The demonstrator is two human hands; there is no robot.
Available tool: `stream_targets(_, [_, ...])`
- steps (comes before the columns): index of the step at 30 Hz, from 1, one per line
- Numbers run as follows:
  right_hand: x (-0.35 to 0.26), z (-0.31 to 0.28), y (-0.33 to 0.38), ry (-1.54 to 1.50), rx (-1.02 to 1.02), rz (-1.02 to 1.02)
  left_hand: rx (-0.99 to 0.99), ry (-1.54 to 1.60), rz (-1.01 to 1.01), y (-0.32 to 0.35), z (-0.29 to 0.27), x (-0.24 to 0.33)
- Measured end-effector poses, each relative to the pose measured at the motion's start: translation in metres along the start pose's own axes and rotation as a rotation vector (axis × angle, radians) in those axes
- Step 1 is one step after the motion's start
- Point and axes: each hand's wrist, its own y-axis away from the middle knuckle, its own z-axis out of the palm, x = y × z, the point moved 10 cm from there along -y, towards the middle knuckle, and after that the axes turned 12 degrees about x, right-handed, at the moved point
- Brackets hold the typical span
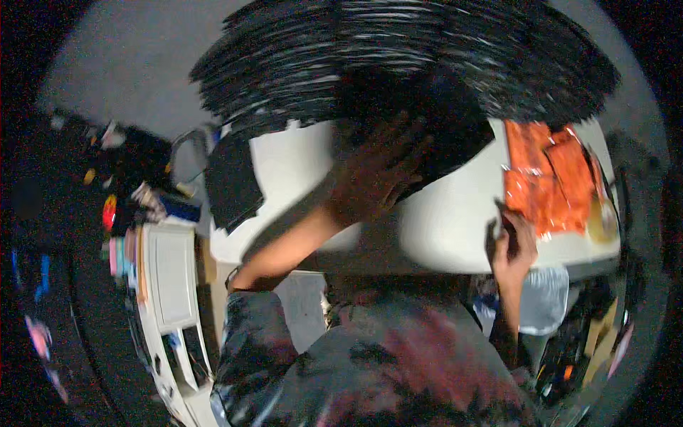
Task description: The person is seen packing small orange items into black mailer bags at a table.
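My left hand (380,171) lies palm down with its fingers spread over a black, flat, flexible sheet or bag (448,121) on the white table (455,206). The hand is in deep shadow, and the sheet's exact kind cannot be made out. Near the table's front right edge hovers my right hand (514,245), loosely curled, thumb and fingers apart, with nothing visible in it. It is closest to several orange items in clear plastic packaging (548,178). Across the far side stretch wide stacks of black, thin, shiny-edged pieces (384,35).
Another black flat piece (233,181) lies at the table's left end. A yellowish roll (602,220), perhaps tape, sits at the right corner. Below that edge hangs or stands a translucent bin (544,302). A white cabinet (167,277) is at the left.
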Motion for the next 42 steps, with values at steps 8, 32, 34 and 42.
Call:
stream_targets(8, [-0.006,-0.014,-0.014,-0.034,0.053,0.121,-0.410,0.180,0.148,0.028,0.108,0.023])
stream_targets(32, [-0.028,0.152,-0.039,-0.107,-0.647,-0.178,-0.273,-0.061,-0.237,0.049,0.122,0.000])
stream_targets(34, [-0.034,0.102,-0.057,-0.022,-0.399,-0.229,-0.297,-0.055,-0.231,0.052,0.123,-0.009])
stream_targets(42, [0.040,0.022,-0.022,0.694,-0.139,-0.133,-0.303,0.025,-0.038,0.034,0.094,-0.012])
